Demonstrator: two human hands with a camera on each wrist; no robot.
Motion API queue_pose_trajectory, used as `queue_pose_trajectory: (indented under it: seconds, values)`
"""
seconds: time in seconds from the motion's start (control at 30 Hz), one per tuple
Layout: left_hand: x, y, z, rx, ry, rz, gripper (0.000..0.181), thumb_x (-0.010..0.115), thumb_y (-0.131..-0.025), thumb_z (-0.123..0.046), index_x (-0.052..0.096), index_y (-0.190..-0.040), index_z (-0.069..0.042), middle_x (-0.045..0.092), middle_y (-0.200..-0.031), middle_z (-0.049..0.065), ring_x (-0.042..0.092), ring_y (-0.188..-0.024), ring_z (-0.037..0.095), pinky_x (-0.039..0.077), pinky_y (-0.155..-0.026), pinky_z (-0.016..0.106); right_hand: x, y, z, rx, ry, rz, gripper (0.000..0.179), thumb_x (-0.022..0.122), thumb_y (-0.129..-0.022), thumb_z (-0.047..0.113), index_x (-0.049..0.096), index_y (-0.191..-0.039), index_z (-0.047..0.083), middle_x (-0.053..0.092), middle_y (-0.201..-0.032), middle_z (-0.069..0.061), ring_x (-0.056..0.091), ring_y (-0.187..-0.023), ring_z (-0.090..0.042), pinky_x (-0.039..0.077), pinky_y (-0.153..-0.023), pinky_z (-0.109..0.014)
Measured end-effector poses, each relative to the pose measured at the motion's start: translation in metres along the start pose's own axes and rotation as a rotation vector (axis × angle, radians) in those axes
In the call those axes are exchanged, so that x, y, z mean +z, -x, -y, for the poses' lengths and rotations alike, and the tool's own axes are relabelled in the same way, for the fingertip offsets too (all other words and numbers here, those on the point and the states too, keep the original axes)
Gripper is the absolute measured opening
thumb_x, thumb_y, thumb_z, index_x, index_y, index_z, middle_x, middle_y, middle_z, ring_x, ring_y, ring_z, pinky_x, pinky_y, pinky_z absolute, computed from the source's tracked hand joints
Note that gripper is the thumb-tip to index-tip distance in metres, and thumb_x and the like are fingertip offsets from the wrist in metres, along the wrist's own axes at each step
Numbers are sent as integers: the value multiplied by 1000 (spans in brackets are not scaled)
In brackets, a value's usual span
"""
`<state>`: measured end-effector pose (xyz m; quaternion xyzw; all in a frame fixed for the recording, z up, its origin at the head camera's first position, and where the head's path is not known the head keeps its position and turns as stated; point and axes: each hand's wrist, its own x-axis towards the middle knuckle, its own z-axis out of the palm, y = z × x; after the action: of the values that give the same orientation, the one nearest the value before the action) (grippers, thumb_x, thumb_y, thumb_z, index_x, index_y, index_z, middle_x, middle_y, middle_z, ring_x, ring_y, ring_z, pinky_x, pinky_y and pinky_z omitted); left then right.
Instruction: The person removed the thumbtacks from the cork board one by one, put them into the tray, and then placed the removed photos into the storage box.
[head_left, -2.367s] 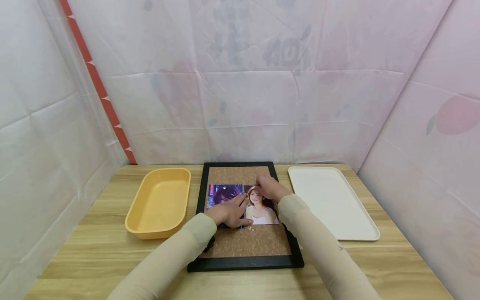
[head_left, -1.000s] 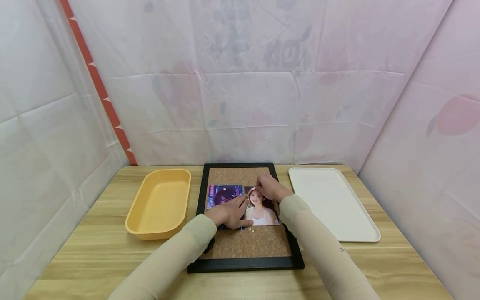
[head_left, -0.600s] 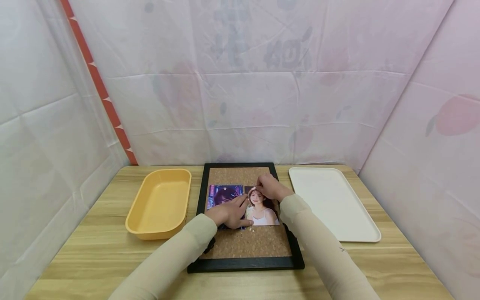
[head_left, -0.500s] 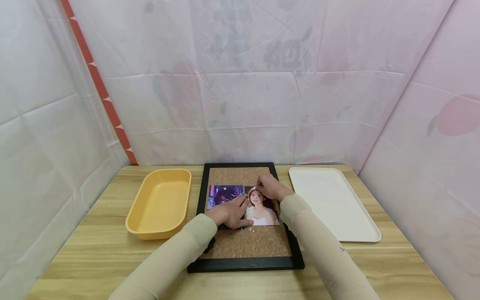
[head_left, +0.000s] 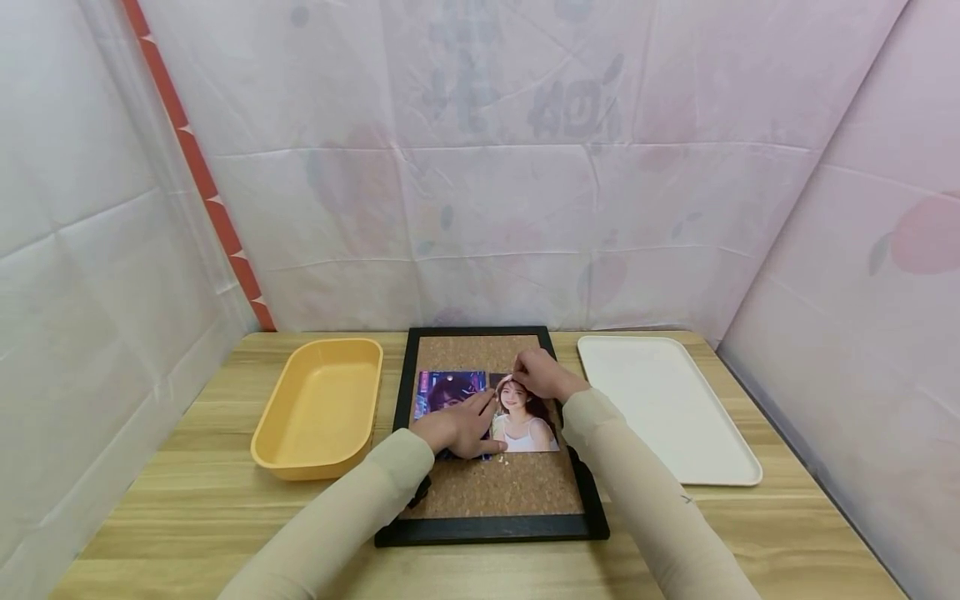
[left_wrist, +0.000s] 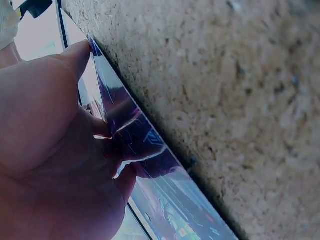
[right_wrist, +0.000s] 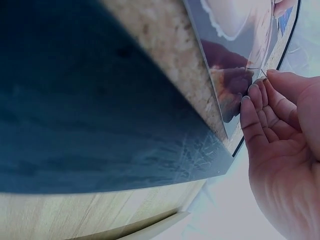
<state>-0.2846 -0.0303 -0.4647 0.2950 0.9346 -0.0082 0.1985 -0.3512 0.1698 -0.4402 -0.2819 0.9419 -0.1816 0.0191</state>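
Portrait photo (head_left: pixel 521 432) looks glossy, left hand (head_left: pixel 463 427) outstretched at its edge, right hand (head_left: pixel 543 374) pinching a pin (right_wrist: pixel 263 72)

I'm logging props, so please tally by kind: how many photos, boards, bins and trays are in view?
Photos: 2 (purple photo, portrait photo)
Boards: 1 (corkboard)
Bins: 1 (yellow bin)
Trays: 1 (white tray)
Total: 5
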Motion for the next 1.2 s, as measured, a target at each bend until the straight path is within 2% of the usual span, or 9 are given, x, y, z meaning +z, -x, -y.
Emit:
queue_pose_trajectory:
  seconds: [0.27, 0.6, 0.83, 1.2]
  values:
    - [0, 1, -1, -2, 12, 3, 89, 45, -101, -64, 13, -166, -11, 3, -173, 6, 5, -159, 21, 16, -126, 40, 0, 1, 0, 24, -16, 17, 20, 59, -101, 2, 75, -90, 2, 70, -82, -6, 63, -69, -16, 55, -70, -34]
    - [-1, 3, -2, 1, 20, 12, 89, 44, -102, -65, 12, -166, -12, 2, -173, 5, 4, -159, 21, 15, -126, 40, -2, 3, 3, 53, -41, 24, 22, 58, -101, 3, 75, -86, 3, 66, -76, -3, 59, -65, -13, 52, -67, -32]
    - [-10, 10, -4, 12, 21, 23, 88, 43, -102, -64, 12, -166, -10, 2, -173, 6, 5, -159, 22, 17, -126, 41, -2, 2, 2, 63, -50, 5, 20, 59, -102, 4, 75, -89, 2, 68, -80, -5, 61, -68, -14, 54, -69, -33]
    - [-1, 1, -1, -9, 11, 19, 88, 44, -102, -64, 13, -166, -11, 1, -173, 5, 3, -159, 20, 16, -126, 40, 0, 5, -3, 117, -122, 3, 20, 57, -103, 6, 74, -94, 2, 69, -84, -7, 62, -69, -15, 53, -69, -34]
